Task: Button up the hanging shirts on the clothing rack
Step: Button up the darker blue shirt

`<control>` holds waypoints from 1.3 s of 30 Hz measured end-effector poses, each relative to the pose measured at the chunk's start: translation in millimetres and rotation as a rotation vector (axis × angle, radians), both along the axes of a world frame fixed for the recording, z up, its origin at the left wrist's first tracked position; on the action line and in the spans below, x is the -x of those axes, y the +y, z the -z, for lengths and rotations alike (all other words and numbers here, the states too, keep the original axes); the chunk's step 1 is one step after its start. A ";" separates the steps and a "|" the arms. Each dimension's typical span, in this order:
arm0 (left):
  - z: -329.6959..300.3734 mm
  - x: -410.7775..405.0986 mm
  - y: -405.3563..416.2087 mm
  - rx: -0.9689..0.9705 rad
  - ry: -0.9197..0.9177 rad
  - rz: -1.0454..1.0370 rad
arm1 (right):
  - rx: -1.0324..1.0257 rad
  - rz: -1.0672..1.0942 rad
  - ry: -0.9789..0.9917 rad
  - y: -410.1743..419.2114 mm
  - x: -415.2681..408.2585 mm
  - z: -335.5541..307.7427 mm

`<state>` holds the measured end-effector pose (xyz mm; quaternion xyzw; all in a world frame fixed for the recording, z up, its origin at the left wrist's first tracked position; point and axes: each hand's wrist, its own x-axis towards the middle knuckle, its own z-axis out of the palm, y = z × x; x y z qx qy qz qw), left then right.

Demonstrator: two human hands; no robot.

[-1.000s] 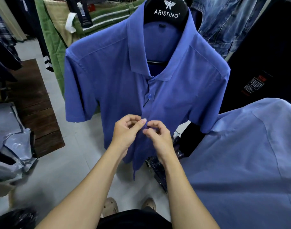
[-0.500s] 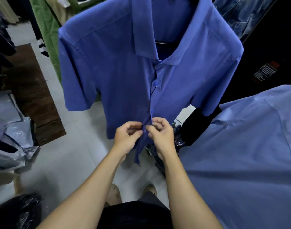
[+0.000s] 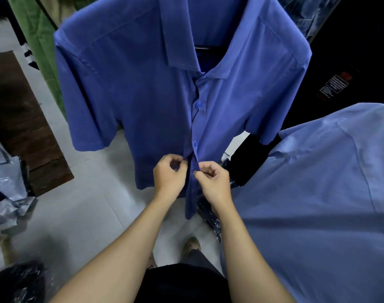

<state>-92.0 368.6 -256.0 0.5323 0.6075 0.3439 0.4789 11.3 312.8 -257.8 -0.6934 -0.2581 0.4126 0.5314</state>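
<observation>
Both hands, left hand (image 3: 169,174) and right hand (image 3: 213,179), are pinching the dark blue shirt (image 3: 129,95) placket at frame centre, apparently fastening the third button; next, aligning button with hole.

The shirt (image 3: 132,88) hangs in the middle, its front facing the person; both hands meet at its placket, the left hand (image 3: 169,174) on the left edge, the right hand (image 3: 215,182) on the right edge, below two fastened buttons (image 3: 195,143); a second shirt (image 3: 317,193) lies to the right, nearer the person; a wooden platform (image 3: 22,132) sits on the floor (image 3: 81,215) to the left; plastic bags (image 3: 5,189) lie in front of the platform.
</observation>
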 end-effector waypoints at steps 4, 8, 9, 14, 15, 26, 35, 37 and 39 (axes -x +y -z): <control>2.4 3.9 -2.1 0.079 -0.098 -0.066 | 0.053 0.088 -0.041 -0.9 -5.4 5.3; 2.1 11.6 -3.2 0.115 -0.227 -0.036 | 0.063 0.040 -0.095 0.1 -1.8 9.7; 1.7 13.1 -3.4 0.115 -0.233 -0.013 | 0.060 0.035 -0.096 0.2 0.4 10.4; 2.2 17.3 -5.1 0.133 -0.224 0.040 | 0.052 0.013 -0.109 2.6 6.7 10.2; 2.5 17.4 -5.4 0.130 -0.218 0.050 | 0.045 0.007 -0.108 3.2 7.4 9.3; -0.7 20.7 -2.6 0.037 -0.068 0.124 | -0.004 -0.134 0.005 5.3 2.9 9.1; -9.9 20.4 -8.0 -0.083 0.105 0.140 | -0.060 -0.131 0.039 3.6 2.4 7.0; -12.5 17.2 -10.0 -0.131 0.167 0.138 | -0.063 -0.122 -0.003 4.0 3.2 7.8; -15.2 13.8 -12.6 -0.156 0.216 0.147 | -0.062 -0.102 -0.083 5.2 6.0 8.8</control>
